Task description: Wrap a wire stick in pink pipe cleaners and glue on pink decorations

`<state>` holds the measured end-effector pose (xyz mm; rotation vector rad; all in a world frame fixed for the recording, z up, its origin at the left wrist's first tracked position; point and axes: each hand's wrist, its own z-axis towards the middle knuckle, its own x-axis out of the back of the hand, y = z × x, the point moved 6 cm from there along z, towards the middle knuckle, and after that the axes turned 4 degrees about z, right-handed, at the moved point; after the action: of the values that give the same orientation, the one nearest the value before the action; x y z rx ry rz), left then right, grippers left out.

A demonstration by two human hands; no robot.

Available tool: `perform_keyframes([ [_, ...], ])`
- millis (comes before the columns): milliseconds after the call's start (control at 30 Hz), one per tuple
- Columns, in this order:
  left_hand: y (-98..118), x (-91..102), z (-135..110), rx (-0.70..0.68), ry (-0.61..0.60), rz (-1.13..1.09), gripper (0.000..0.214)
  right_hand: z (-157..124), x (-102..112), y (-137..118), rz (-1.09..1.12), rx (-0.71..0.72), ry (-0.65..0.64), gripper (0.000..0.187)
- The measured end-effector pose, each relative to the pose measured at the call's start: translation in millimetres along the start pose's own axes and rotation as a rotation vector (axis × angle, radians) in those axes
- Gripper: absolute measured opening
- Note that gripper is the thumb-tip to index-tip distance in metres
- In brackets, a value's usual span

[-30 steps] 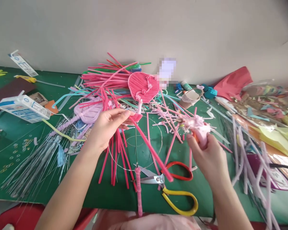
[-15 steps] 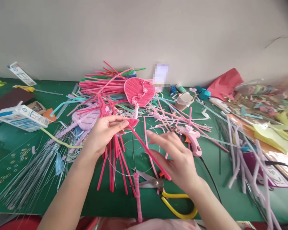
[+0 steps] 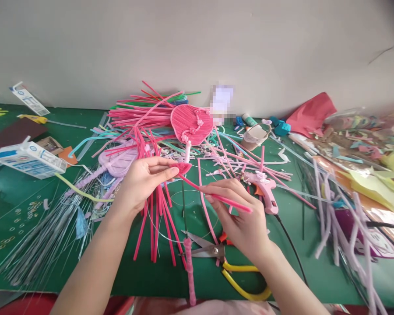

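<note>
Between thumb and fingers, my left hand (image 3: 153, 181) pinches a small coiled piece of red pipe cleaner (image 3: 184, 169). From that coil a straight red pipe cleaner tail (image 3: 231, 202) runs down to the right. My right hand (image 3: 241, 210) is closed on this tail, thumb below and fingers above, with the free end sticking out past the fingers. Below the hands lie scissors with yellow handles (image 3: 239, 267) and a pink wrapped stick (image 3: 189, 271). Beyond them rests a pink-red fan shape (image 3: 192, 124) with small flowers along it.
A pink glue gun (image 3: 265, 190) lies to the right, its black cord trailing forward. Loose red pipe cleaners (image 3: 154, 223), grey wires (image 3: 49, 232) and lilac stems (image 3: 326, 223) are spread about. A drink carton (image 3: 31, 159) is at left, a paper cup (image 3: 254, 138) farther back.
My right hand has closed on the red pipe cleaner tail, having been open beside it. The tail now slopes more gently to the right. My left hand keeps its pinch.
</note>
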<state>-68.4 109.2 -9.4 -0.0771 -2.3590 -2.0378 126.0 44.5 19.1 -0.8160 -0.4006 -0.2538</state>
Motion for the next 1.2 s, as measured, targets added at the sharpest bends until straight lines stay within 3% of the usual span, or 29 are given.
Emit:
perform_keyframes([
  [267,3.4,-5.1,-0.4,-0.025,-0.064,0.038,0.030,12.1,6.7,3.4,0.036,-0.151,-0.007,0.017],
  [600,6.6,-7.6,-3.8,-0.041,-0.135,0.242,0.027,29.8,12.4,11.8,-0.019,-0.361,-0.059,0.016],
  [767,8.3,-8.6,-3.9,-0.049,-0.135,0.256,0.027,36.9,9.1,27.2,0.088,-0.497,-0.076,0.022],
  [1067,14.1,-10.7,-5.8,-0.103,-0.132,0.310,0.022,52.0,4.0,40.5,0.304,-0.549,-0.089,0.022],
  [1200,15.3,-11.5,-5.7,-0.148,-0.157,0.340,0.032,55.9,1.1,48.4,0.332,-0.601,-0.074,0.020],
])
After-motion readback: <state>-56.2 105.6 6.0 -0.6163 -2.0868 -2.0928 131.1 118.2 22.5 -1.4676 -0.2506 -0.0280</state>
